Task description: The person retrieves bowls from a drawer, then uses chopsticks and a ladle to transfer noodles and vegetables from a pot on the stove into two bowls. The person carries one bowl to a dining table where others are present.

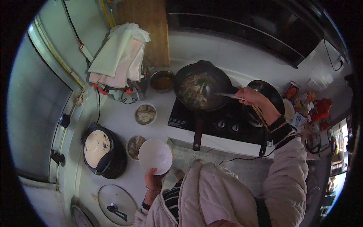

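My left hand (154,181) grips a white bowl (155,156) by its near rim, and the bowl's bare inside shows. The bowl partly covers a smaller bowl of food (135,147) on the counter. Over the stove, my right hand (251,98) is closed around the handle of a metal cooking utensil (231,96), whose head is down in the wok. A pair of wooden chopsticks (260,115) also runs through that hand, back toward the sleeve. Cooked food with green pieces (197,90) lies in the black wok (181,73) on the black gas stove (215,123).
Behind the stove's left corner stands a metal bowl of brownish liquid (161,80). Nearer is another food bowl (145,114). A dark rice cooker (116,159) and a glass lid (119,198) occupy the left counter. A second black pan (268,90) and packages (302,119) are at right.
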Tool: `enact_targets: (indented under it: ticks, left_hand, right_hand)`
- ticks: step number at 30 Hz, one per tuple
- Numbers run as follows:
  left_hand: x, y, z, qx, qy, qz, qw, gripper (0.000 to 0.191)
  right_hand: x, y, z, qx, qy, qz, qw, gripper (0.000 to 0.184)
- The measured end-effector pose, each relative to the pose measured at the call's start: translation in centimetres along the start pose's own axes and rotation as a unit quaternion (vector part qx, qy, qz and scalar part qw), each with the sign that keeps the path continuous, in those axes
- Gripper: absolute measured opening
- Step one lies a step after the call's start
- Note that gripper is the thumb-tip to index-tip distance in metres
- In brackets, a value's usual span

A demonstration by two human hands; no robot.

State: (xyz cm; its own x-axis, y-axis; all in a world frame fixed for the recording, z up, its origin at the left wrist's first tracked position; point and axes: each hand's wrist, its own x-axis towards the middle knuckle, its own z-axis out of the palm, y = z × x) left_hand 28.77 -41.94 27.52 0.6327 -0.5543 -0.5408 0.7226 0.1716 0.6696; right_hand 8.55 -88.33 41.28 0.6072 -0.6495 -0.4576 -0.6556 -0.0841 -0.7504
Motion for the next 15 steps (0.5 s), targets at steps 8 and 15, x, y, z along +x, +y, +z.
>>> enact_targets:
  ticks: [8, 15]
  left_hand:
    - [1.4, 0.6, 4.1, -0.003, -0.089, -0.015, 0.996, 0.053]
    - [2.8, 0.6, 5.8, -0.032, -0.103, -0.028, 0.994, 0.052]
  right_hand:
    - [0.8, 0.1, 1.0, -0.501, 0.281, -0.142, 0.806, 0.02]
    - [6.2, 3.7, 4.2, -0.563, 0.324, -0.23, 0.725, 0.018]
